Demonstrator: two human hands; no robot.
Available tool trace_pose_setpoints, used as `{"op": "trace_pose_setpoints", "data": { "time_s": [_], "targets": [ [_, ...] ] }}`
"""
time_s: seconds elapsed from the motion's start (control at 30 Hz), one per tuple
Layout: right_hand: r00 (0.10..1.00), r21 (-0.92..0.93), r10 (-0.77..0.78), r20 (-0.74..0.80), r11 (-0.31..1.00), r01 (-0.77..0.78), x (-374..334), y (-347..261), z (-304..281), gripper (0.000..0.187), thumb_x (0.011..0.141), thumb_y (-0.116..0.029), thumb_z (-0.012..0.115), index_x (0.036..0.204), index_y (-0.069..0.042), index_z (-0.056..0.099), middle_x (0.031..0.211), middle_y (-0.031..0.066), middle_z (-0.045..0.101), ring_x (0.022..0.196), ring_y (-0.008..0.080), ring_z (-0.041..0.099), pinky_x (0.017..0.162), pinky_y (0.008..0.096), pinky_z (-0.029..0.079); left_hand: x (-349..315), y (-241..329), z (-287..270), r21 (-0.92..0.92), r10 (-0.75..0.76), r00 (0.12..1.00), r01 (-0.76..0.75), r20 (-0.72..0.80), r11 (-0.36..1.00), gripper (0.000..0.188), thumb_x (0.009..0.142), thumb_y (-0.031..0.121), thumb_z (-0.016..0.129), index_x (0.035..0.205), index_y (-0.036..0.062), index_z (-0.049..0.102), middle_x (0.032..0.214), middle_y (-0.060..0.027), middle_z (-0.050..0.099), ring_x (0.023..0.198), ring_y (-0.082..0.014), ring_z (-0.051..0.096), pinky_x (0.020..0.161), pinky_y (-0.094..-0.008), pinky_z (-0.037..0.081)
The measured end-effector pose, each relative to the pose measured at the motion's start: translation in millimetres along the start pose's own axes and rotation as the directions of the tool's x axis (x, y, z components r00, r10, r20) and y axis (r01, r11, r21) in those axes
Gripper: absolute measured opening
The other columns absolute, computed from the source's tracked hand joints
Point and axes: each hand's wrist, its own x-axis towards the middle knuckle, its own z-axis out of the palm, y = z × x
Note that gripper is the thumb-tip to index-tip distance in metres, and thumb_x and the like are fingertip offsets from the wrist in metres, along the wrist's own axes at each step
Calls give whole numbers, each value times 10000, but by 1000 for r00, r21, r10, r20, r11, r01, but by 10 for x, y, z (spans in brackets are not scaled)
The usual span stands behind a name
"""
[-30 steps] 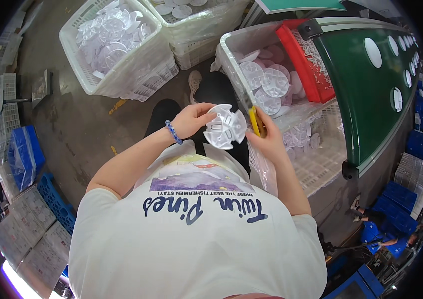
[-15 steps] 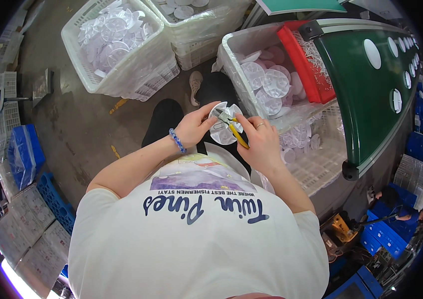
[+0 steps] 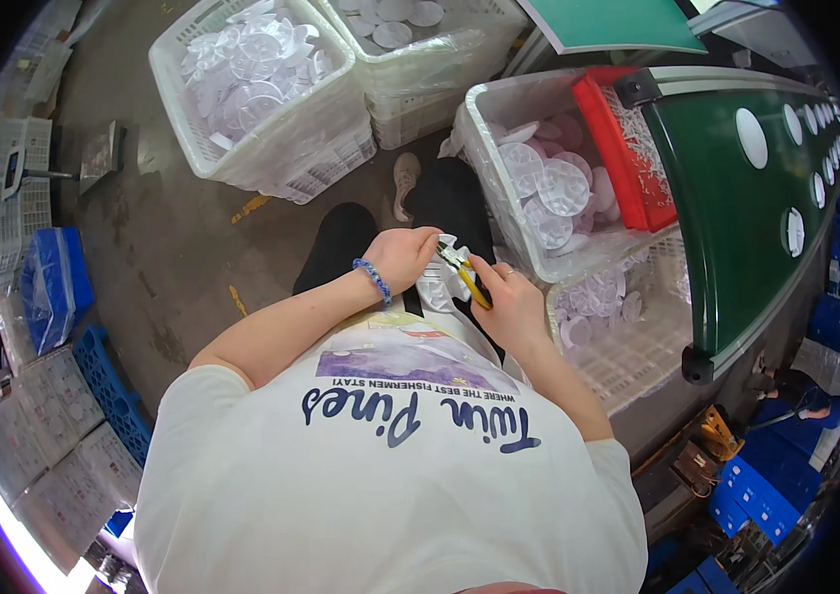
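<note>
The left hand (image 3: pixel 402 255) grips a white plastic disc (image 3: pixel 437 282) held near the lap, between both hands; the right hand (image 3: pixel 511 302) is closed on yellow-handled cutters (image 3: pixel 464 276), their long axis running far-left toward the disc, apparently touching its edge; a white crate (image 3: pixel 499 213) of similar discs sits far-right.
</note>
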Motion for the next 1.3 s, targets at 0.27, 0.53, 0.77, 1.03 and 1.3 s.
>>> {"op": "trace_pose_setpoints", "data": {
  "time_s": [0.27, 0.53, 0.77, 1.03, 1.3],
  "targets": [
    [972, 509, 220, -88, 849, -146, -167, 271, -159, 514, 715, 4, 655, 1215, -64, 558, 859, 50, 576, 701, 108, 528, 634, 233, 429, 793, -1203, -1355, -773, -542, 769, 102, -338, 626, 335, 907, 209, 410, 912, -31, 643, 707, -105, 614, 559, -147, 515, 469, -291, 387],
    [965, 593, 254, -66, 788, -167, -271, 471, -139, 513, 723, 3, 624, 1227, -46, 540, 975, 86, 599, 860, 151, 582, 766, 247, 446, 811, -1015, -1160, -891, -457, 889, 182, -31, 415, 234, 873, 213, 485, 832, 21, 613, 619, -33, 556, 439, -78, 415, 393, -218, 309],
    [880, 386, 182, -439, 923, 2, 108, 1109, -1089, 479, 761, -48, 614, 1222, -13, 486, 1000, 76, 564, 828, 137, 543, 702, 249, 435, 426, -826, -672, -821, -294, 899, 423, 325, 385, 241, 863, 218, 486, 706, 51, 562, 681, -69, 561, 475, -87, 450, 427, -210, 329],
    [308, 159, 492, -814, 700, -696, 979, 3037, -3088, 658, 699, -478, 723, 1139, -43, 500, 1080, 183, 594, 1019, 339, 567, 860, 428, 468, 274, -781, -623, -712, -391, 866, 485, 311, 507, 294, 896, 236, 485, 659, 73, 547, 618, -40, 552, 484, -81, 448, 435, -203, 324],
    [166, 660, 829, -534, 531, -531, 1577, 3889, -3508, 889, 553, -299, 850, 1211, 67, 379, 1136, 243, 581, 1019, 311, 609, 874, 376, 488, 72, -1035, -549, -680, -442, 840, 525, 315, 512, 342, 931, 298, 489, 670, 87, 558, 569, -10, 516, 435, -75, 431, 394, -199, 315]
  ]
}}
